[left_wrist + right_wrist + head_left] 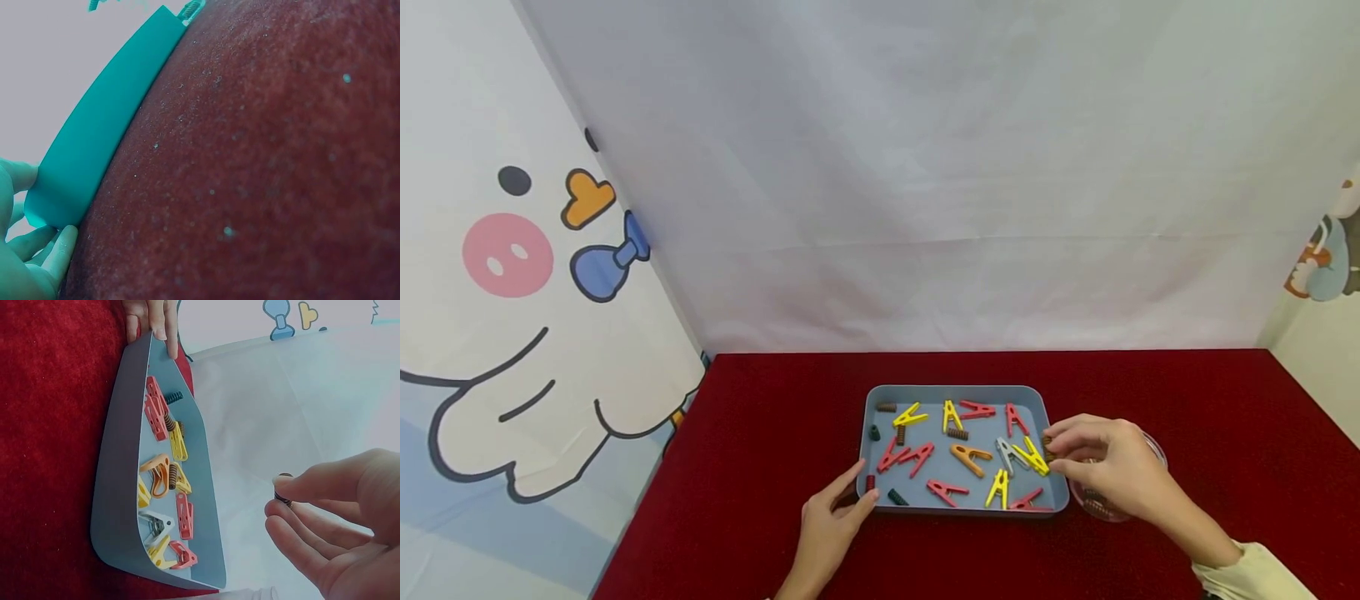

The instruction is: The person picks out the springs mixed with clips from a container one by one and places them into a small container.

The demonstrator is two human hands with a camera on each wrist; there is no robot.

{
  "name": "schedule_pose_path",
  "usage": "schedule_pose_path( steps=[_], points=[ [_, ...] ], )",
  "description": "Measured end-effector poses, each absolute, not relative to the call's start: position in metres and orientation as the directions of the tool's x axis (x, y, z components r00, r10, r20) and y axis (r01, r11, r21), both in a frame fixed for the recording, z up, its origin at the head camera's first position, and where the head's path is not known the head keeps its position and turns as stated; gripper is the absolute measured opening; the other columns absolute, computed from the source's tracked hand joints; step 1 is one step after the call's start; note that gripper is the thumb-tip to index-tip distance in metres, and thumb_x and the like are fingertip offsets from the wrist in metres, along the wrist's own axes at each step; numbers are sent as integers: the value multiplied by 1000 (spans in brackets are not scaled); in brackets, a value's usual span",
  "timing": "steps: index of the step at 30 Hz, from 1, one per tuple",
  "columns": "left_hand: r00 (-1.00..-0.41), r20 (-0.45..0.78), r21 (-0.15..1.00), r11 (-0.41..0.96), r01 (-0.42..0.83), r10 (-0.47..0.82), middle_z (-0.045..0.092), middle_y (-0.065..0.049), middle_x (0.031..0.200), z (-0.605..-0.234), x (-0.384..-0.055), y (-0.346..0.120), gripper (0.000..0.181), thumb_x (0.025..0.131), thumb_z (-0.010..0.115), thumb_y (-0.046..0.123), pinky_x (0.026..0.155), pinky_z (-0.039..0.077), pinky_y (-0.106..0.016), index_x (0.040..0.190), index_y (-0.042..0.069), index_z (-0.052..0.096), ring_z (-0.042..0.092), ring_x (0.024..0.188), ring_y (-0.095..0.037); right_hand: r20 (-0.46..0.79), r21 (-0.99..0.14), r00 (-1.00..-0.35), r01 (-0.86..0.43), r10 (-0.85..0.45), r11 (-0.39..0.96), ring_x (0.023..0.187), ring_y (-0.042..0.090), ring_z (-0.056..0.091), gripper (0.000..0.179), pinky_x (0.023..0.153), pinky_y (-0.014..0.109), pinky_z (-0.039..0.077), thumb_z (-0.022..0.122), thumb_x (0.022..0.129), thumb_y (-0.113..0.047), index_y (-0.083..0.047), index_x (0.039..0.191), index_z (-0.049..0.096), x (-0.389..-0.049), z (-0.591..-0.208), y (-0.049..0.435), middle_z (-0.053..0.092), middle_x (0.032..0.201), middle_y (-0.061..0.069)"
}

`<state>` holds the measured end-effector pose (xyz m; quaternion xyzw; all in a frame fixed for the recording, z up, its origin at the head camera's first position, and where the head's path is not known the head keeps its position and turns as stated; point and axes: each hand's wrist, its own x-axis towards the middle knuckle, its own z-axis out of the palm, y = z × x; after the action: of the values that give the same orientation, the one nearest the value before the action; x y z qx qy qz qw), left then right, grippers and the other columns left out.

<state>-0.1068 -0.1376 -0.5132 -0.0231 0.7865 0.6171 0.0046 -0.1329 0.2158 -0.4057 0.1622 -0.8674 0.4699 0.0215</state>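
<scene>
A shallow grey-blue tray (955,392) holds red, yellow, orange and grey clothespins and several coil springs. My left hand (827,521) grips its near left corner; in the left wrist view the fingers (61,253) press against the tray's outer wall (94,137). Above the tray's right edge, my right hand (1112,462) pinches a small dark brown coil spring (284,499) between thumb and fingertips. Partly hidden below that hand is a clear round dish (1159,450), with brown springs (1097,505) inside.
A dark red cloth (760,467) covers the table. Behind it hangs a white curtain (955,208), and a cartoon-printed sheet (625,392) stands at the left. An orange clothespin (970,458) lies mid-tray, a green spring (897,497) near the tray's front edge.
</scene>
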Motion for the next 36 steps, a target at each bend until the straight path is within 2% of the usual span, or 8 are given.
schedule_pose_path(
  steps=[23, 32, 36],
  points=[
    [-999, -44, 972, 231, -50, -28, 46, -19, 138, -516, -108, -138, 53, 87, 70, 31, 81, 52, -32, 136, 20, 54, 64, 99, -21, 199, -795, -955, -289, -220, 533, 81, 9, 66, 16, 68, 21, 54, 80, 73, -1, -5, 87, 72, -130, -405, 238, 66, 104, 12],
    [-999, -46, 974, 222, -51, -26, 45, -21, 138, -515, -108, -138, 53, 86, 71, 30, 81, 53, -31, 136, 18, 54, 65, 97, -21, 259, -765, -939, -343, -227, 545, 84, 5, 64, 18, 66, 21, 54, 81, 71, -1, -9, 85, 72, -131, -408, 246, 66, 103, 10],
    [-998, -54, 975, 216, -57, -21, 45, -22, 138, -502, -104, -136, 53, 86, 71, 27, 81, 52, -31, 135, 15, 55, 65, 97, -22, 268, -765, -935, -352, -230, 539, 82, 5, 65, 17, 66, 21, 54, 80, 72, 0, -8, 85, 72, -132, -409, 248, 66, 102, 11]
  ],
)
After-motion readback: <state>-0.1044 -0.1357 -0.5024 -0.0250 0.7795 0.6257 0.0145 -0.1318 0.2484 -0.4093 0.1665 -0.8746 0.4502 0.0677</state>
